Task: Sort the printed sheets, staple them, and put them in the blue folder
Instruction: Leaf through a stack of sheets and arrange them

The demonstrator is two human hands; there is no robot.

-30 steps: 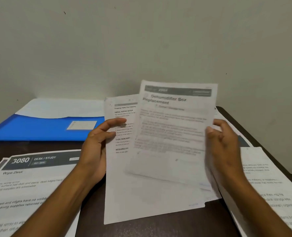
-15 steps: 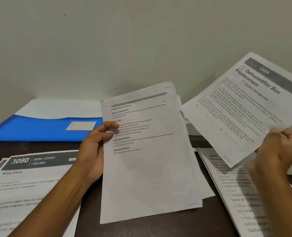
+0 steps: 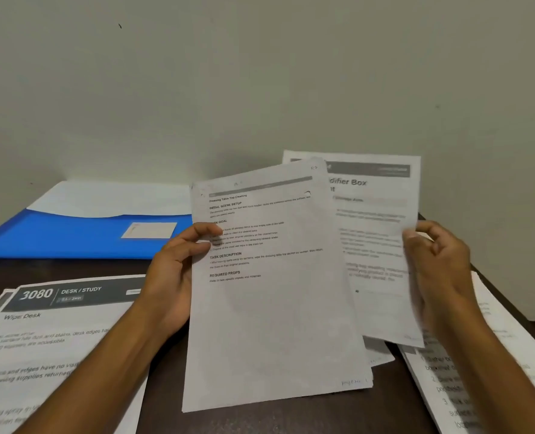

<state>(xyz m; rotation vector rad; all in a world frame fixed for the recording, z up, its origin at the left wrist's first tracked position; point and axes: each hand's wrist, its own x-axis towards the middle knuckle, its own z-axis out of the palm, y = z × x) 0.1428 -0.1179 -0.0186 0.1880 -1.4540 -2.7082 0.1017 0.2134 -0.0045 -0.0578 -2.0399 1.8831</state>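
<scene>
My left hand (image 3: 178,267) grips the left edge of a stack of printed sheets (image 3: 269,314), held upright over the dark desk; its top page reads "Dressing Table Top Cleaning". My right hand (image 3: 435,261) pinches the right edge of a single sheet (image 3: 376,233) headed "Dehumidifier Box Replacement", which stands behind the stack with its left part hidden by it. The blue folder (image 3: 72,236) lies at the back left against the wall, with a white sheet (image 3: 112,198) sticking out of it.
A pile of sheets headed "3080 Desk / Study, Wipe Desk" (image 3: 53,339) lies front left on the desk (image 3: 291,418). More printed sheets (image 3: 479,371) lie along the right edge. The wall stands close behind.
My right hand lifted the Dehumidifier sheet off the front of the stack, swung it out to the right, then brought it back behind the stack. My left hand kept the stack in place.
</scene>
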